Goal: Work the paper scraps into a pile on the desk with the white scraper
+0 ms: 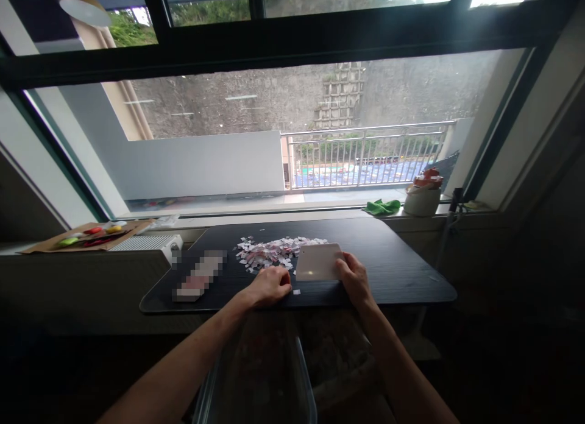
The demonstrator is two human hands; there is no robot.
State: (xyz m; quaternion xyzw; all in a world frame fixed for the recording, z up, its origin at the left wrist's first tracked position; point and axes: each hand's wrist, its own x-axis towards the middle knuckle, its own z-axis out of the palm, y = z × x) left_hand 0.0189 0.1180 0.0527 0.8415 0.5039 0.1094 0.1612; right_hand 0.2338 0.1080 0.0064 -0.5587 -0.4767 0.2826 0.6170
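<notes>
A heap of small white and pinkish paper pieces [269, 253] lies on the dark table [384, 247]. My right hand [356, 278] grips a flat, pale rectangular plate [319, 262] by its right edge, thumb on the near face. The plate is tilted towards me at the right end of the heap and hides part of it. My left hand [270, 287] rests at the heap's near edge with its fingers curled together. Whatever those fingers hold, if anything, is hidden. One loose paper piece [297, 292] lies just right of the left hand.
A blurred-out rectangular object [201, 278] lies on the table's left. Below the near edge stands a clear plastic bin [304, 375], beside a dim bag-like shape [338, 357]. A green cloth [382, 207] and a pale pot-like container [423, 198] sit on the windowsill.
</notes>
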